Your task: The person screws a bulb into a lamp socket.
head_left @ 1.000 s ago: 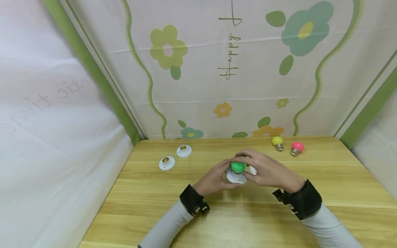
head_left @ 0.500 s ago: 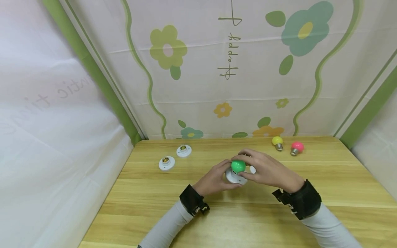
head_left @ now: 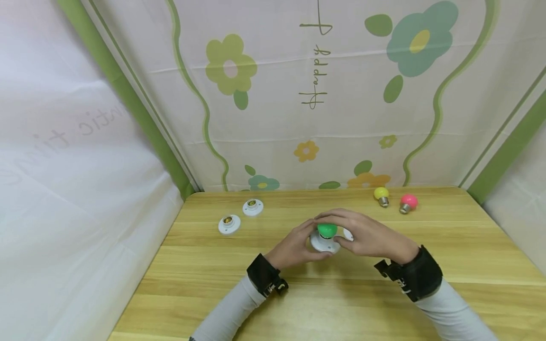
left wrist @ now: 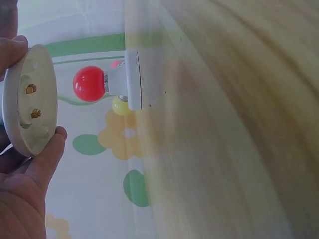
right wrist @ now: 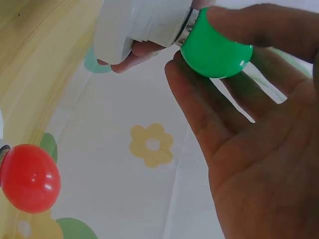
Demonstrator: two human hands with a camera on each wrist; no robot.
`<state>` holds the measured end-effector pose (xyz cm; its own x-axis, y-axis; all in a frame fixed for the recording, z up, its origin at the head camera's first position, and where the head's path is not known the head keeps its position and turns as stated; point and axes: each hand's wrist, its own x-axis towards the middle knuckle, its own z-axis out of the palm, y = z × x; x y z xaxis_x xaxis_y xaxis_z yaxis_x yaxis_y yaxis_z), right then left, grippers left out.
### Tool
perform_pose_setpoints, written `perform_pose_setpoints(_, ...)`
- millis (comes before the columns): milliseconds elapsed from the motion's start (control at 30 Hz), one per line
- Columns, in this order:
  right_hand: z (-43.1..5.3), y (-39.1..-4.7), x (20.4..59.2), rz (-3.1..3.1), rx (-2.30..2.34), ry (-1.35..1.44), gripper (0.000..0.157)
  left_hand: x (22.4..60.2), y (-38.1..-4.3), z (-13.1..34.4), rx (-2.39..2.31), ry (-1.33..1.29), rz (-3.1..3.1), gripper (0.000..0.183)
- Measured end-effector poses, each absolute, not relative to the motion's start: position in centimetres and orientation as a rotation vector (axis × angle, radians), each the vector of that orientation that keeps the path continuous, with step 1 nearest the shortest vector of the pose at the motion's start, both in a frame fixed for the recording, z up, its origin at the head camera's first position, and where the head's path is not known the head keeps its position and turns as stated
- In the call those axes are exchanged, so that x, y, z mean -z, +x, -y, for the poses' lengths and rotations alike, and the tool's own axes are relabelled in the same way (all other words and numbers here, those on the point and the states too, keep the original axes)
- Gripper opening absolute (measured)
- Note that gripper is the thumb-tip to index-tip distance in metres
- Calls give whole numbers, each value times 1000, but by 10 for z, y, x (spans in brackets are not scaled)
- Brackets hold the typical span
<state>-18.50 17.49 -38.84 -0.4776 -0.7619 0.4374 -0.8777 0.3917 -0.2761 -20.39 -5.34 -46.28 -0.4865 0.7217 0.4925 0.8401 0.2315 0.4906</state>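
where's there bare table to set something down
Bare wood tabletop shows between the left sleeve and right sleeve, and at the back between the rear empty lamp socket and yellow bulb. Crowded: the middle, where left hand, right hand, green bulb, held socket and red bulb cluster.

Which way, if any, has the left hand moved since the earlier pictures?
No: in the head view, the left hand shows no visible shift against the table.

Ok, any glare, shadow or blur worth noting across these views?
Head: pale sheen on the near part of the table, overall fairly clear; left wrist: hazy, with close wood grain soft; right wrist: small highlights on the green bulb and red bulb.
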Motion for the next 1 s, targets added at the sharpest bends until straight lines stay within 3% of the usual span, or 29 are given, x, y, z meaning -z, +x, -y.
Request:
perform_pose_setpoints(333,-176,-187,388,2383,-671,1458,52,465,-204,53,1068,-1496,2334,86)
perform_pose_setpoints(1000,-176,-186,388,2391,-731,1423,59,461,-203,52,1107,-1517,2336,82)
